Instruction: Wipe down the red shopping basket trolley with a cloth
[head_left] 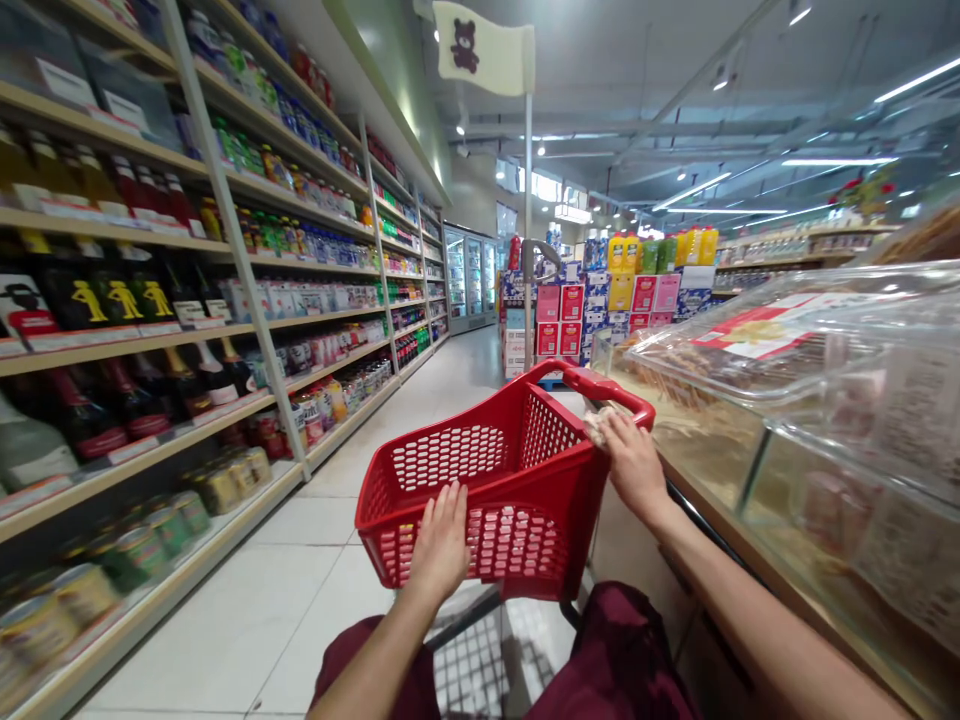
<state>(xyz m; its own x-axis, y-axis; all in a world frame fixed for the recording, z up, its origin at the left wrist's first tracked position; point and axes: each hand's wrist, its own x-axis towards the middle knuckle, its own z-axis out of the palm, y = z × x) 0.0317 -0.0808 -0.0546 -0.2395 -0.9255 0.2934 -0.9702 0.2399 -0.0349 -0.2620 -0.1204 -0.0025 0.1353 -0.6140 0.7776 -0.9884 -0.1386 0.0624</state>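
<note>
In front of my knees stands a red plastic shopping cart, turned side-on, with a perforated basket whose inside looks bare where I can see it. Its red handle is at the right end. My left hand lies against the near side of the basket, fingers stretched out to the rim. With my right hand I press a crumpled pale cloth onto the cart just below the handle; the fingers are bent over the cloth and partly hide it.
Shelves of bottles and cans line the left side. Close on the right is a display counter with clear plastic packs. Stacked boxes and a flag pole stand ahead. A tiled aisle runs toward glass-door fridges.
</note>
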